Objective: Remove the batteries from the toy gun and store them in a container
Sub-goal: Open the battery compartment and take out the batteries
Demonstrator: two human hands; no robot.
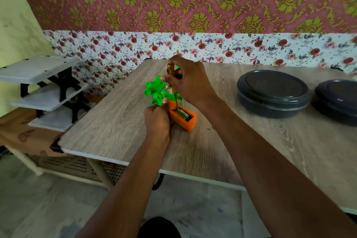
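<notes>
screwdriver tip in the toy gun's open battery bay

the left hand [157, 121] wraps closed around the toy gun [170, 105] at the wood table [222, 150] centre; batteries [183, 115] lie in its orange grip. at 12 o'clock the right hand [190, 80] pinches a yellow-handled screwdriver [172, 77]. at 3 o'clock, two lidded dark containers [272, 92].

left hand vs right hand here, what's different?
The left hand grips the toy gun low on the table; the right hand is raised above it. The left hand holds the toy itself; the right hand holds a yellow screwdriver, tip down in the open battery slot. Both are bare and closed around something.
</notes>
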